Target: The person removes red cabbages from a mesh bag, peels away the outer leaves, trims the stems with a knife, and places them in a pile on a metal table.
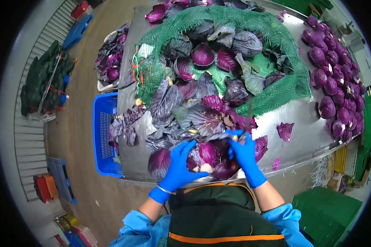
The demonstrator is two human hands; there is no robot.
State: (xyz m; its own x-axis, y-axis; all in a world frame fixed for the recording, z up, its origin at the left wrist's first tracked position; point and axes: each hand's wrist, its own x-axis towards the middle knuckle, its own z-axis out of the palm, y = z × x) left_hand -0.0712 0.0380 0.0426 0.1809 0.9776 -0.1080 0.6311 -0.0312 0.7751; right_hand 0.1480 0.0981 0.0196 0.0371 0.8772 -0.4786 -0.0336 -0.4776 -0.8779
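Note:
Both my hands wear blue gloves at the near edge of the metal table. My left hand point(178, 164) grips the left side of a red cabbage point(208, 153), whose pale cut stem faces me. On the cabbage's right side, my right hand point(243, 153) is closed around a knife point(249, 117), its dark, blurred blade pointing away from me. Loose purple outer leaves point(202, 119) lie heaped just beyond my hands. Another purple leaf point(159, 162) rests left of my left hand.
A green mesh bag point(272, 37) spreads over the metal table point(284, 115) with leaves in it. Trimmed red cabbages point(334, 86) are piled along the right side. At the left edge stand a blue crate point(98, 136) and a white bin point(105, 85) of leaves.

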